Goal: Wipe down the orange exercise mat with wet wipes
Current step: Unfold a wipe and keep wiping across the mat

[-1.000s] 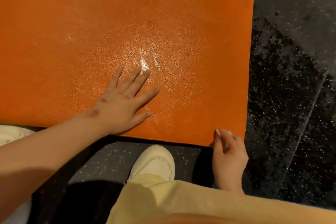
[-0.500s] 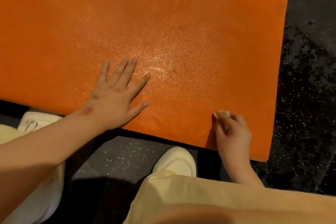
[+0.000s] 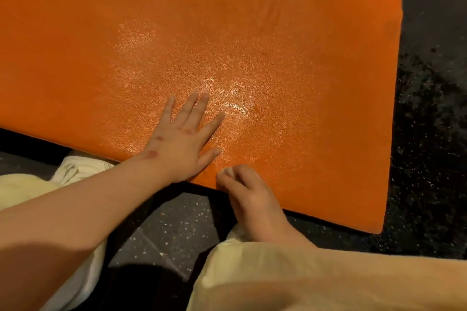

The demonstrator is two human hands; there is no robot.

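the orange mat (image 3: 303,58) lies flat on a dark speckled floor (image 3: 171,230). it is a long rectangle with a fine pebbled grain, glistening wet across its middle. the left hand (image 3: 183,144) lies spread wide, palm down and fingers straight, just inside the mat's near edge. just beside its thumb, the right hand (image 3: 250,194) is curled, pinching a small wadded white wet wipe (image 3: 225,171) against that same edge. to the right, the mat runs bare to its near right corner. a white shoe (image 3: 78,166) and a pale yellow trouser leg (image 3: 303,280) sit below the edge.
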